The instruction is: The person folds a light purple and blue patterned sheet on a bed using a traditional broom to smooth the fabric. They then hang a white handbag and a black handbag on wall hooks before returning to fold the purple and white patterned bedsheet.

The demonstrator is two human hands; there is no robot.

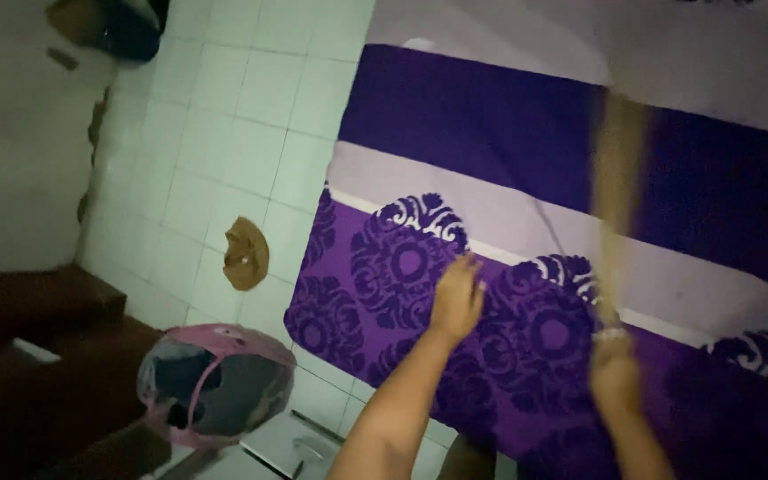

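- Landmark: mattress with a purple-and-white patterned sheet, lying on a white tiled floor.
- Left hand — flat on the sheet near the mattress's near-left corner, fingers spread and pressing on the damask print; it holds nothing.
- Right hand — further right along the mattress's near edge, fist wrapped round the lower end of a long tan stick-like brush. The brush is motion-blurred, so its exact kind is unclear; it stands up over the middle of the mattress.
- Step, as I judge it: sweeping or beating the sheet surface while the free hand steadies the cloth.
- Next move would call for a firm hold on the handle, strokes kept on the sheet, and the left hand out of the brush's path.
- Off the mattress's left edge: a brown scrap on the tiles.
- Beyond the near-left corner: a pink-rimmed bag, open, beside dark wooden furniture.
- Light is dim; fine detail is lost.
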